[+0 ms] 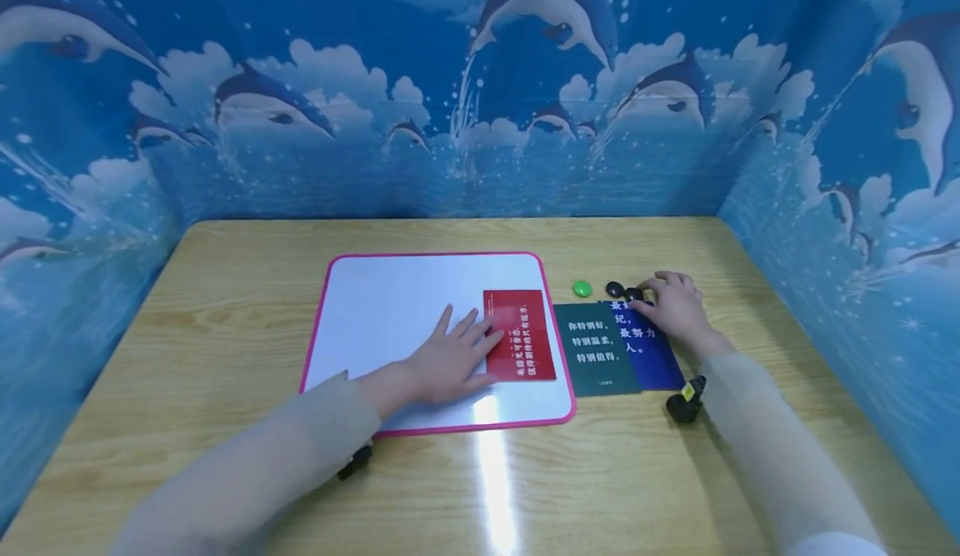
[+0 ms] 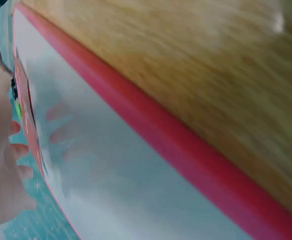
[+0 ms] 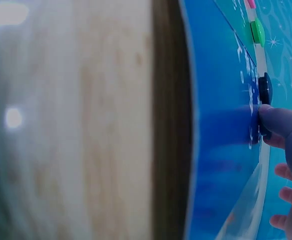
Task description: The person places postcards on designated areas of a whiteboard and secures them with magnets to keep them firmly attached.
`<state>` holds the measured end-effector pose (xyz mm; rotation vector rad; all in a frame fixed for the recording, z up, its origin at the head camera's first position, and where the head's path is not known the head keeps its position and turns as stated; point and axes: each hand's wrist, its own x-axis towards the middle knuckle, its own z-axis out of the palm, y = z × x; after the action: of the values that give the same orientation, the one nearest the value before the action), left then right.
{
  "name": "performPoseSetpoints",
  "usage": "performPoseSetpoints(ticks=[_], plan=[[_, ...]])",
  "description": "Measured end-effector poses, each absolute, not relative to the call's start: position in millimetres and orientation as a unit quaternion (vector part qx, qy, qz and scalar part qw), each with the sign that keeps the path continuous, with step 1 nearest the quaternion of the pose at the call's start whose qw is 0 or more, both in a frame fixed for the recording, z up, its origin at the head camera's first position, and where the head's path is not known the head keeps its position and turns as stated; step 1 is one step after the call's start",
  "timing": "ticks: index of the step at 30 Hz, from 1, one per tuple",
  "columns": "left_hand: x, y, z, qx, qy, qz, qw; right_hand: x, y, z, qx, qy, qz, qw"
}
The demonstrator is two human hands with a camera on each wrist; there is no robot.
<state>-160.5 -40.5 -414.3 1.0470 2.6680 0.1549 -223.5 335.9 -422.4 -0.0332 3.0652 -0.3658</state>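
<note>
Head view, right grip point(image 1: 678, 313): pinching black disc point(image 1: 632, 293)
Blue card point(image 1: 654, 356): partly beneath right grip
Left grip point(image 1: 450, 363): released, spread over whiteboard point(image 1: 397, 302)
Red card point(image 1: 522, 335): partly under left grip

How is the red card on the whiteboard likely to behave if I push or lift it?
The red card should slide fairly easily: the whiteboard looks glossy, mirroring the left hand. It is probably light, being thin for its area. Lifting may be fiddly, since it appears to lie nearly flat.
</note>
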Motion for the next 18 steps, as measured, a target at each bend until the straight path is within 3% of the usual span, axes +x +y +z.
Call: performPoseSetpoints(ticks=[7,18], plan=[[-163,-32,-422,0.360,0.921,-0.004,0.149,-224,336,-418,-0.001,0.991,-0.133,0.024],[-163,-29,-418,0.357,0.920,0.031,0.160,-223,320,-396,-0.017,0.989,-0.146,-0.014]])
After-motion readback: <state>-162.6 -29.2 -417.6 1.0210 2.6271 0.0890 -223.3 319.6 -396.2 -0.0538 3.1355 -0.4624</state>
